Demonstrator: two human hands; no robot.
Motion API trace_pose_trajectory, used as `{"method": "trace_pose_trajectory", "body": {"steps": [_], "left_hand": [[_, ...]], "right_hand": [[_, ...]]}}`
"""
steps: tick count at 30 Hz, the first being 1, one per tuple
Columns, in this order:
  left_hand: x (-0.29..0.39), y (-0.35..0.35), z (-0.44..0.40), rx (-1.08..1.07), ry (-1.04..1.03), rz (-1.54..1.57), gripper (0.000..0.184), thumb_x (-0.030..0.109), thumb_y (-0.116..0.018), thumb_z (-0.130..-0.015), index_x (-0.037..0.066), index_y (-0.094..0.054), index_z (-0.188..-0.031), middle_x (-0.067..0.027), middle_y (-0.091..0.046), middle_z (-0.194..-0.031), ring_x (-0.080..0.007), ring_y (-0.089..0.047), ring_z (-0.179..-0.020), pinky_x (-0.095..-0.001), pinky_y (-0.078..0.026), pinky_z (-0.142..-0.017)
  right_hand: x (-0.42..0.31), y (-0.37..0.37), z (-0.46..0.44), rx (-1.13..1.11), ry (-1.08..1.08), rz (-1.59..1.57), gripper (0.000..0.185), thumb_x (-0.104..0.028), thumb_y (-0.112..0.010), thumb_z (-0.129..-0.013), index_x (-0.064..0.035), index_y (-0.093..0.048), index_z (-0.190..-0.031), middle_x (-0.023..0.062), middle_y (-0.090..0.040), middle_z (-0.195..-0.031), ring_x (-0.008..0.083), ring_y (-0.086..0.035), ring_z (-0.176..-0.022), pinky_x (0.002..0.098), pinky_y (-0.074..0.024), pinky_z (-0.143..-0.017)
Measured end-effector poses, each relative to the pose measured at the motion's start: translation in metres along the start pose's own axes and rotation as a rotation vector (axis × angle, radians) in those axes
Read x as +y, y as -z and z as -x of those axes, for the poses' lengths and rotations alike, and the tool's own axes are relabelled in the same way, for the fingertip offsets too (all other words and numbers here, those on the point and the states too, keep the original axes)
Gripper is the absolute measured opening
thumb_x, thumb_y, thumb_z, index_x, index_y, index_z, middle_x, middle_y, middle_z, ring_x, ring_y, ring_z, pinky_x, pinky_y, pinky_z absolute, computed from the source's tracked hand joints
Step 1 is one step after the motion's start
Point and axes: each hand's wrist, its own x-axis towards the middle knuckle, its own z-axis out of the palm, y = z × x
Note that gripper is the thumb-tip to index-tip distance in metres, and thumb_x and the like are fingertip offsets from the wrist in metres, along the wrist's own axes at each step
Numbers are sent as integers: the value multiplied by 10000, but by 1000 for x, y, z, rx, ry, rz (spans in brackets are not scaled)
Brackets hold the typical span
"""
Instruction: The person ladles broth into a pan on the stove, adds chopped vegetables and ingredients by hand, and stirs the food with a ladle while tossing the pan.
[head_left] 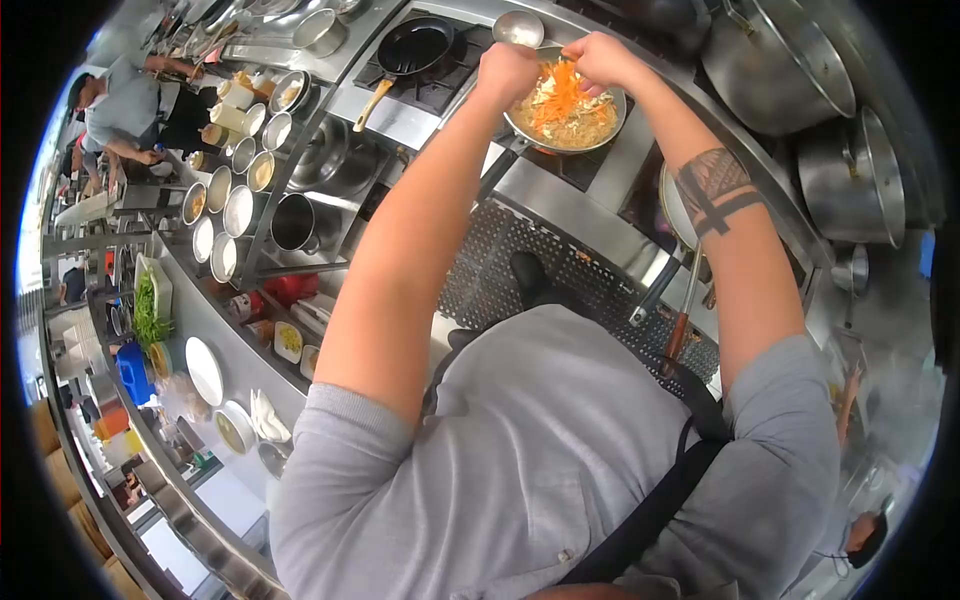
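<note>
Where left hand (pixel 508 74) nears right hand (pixel 604 64), orange shreds (pixel 563 94) lie between.

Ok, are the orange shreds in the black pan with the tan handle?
No, the orange shreds lie in the other pan below the left hand and right hand.

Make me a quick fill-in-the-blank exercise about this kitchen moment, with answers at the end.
The left hand and right hand are at the food pan, where the shreds on top are ____ in color.
The black pan sits to the ____ of the food pan.
The right forearm bears a dark ____.
Answers: orange; left; tattoo.
</note>
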Motion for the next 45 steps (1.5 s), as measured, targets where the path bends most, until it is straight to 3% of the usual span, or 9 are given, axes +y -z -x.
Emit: {"method": "trace_pose_trajectory", "body": {"steps": [3, 5, 11, 13, 17, 23, 30, 35, 45], "left_hand": [[4, 5, -6, 158, -172, -16, 309, 221, -639, -853, 87, -782, -1092, -183, -756, -1008, -314, -744, -968, -387, -574, -887], [-11, 31, -6, 223, -213, 107, 274, 209, -652, -908, 52, -773, -1098, -113, -777, -954, -173, -724, -886, -327, -555, -822], [-106, 94, 125, 461, -78, 90, 176, 94, -653, -890, 11, -739, -1019, -138, -731, -909, -244, -700, -842, -356, -549, -767], [-155, 95, 188, 597, -4, 117, 165, 127, -683, -889, 4, -724, -992, -164, -727, -916, -295, -697, -830, -417, -559, -767], [-213, 106, 331, 709, 209, 276, 228, 250, -666, -929, 40, -721, -999, -182, -716, -888, -372, -690, -825, -427, -553, -763], [-256, 120, 489, 1105, 384, 384, 243, 213, -641, -965, 36, -698, -1122, -114, -717, -973, -216, -681, -879, -342, -541, -817], [-267, 169, 595, 1273, 492, 608, 235, 231, -667, -985, 45, -706, -1123, -61, -693, -924, -130, -616, -805, -299, -512, -748], [-259, 190, 644, 1254, 491, 703, 236, 232, -665, -994, 54, -703, -1145, -53, -691, -921, -126, -599, -782, -304, -507, -732], [-265, 222, 683, 1375, 315, 608, 192, 185, -651, -1008, 42, -717, -1117, -56, -685, -906, -116, -592, -759, -289, -498, -710]], "right_hand": [[10, 12, -16, 202, 136, 179, 275, -254, -675, -926, -51, -750, -1096, 139, -755, -912, 268, -741, -737, 383, -614, -692], [-1, 16, -33, 340, 276, 310, 281, -296, -700, -908, -45, -765, -1016, 152, -746, -877, 307, -733, -790, 403, -594, -746], [-132, -47, -35, 312, 716, 314, 300, -326, -655, -933, -63, -743, -1048, 201, -727, -1028, 386, -700, -956, 436, -554, -840], [-195, -103, -30, 181, 980, 71, 390, -204, -647, -936, -43, -661, -1291, 198, -714, -1172, 360, -690, -1061, 411, -534, -933], [-374, -211, 63, -214, 1109, 166, 409, -115, -698, -888, -2, -661, -1279, 146, -713, -1031, 250, -685, -884, 366, -534, -839], [-588, -395, 292, -744, 1740, -9, 428, -126, -747, -882, -41, -655, -1292, 105, -701, -1012, 211, -665, -832, 323, -535, -789], [-745, -597, 525, -1098, 2031, -242, 416, -94, -707, -887, -70, -673, -1301, 124, -736, -1186, 210, -717, -989, 335, -559, -869], [-793, -674, 611, -761, 2376, 1002, 409, -203, -631, -870, -50, -699, -1243, 167, -731, -1191, 305, -711, -1033, 404, -543, -905], [-785, -690, 613, -991, 2157, 1207, 443, -248, -646, -889, -12, -677, -1263, 211, -703, -1229, 305, -697, -1068, 421, -524, -911]]}}
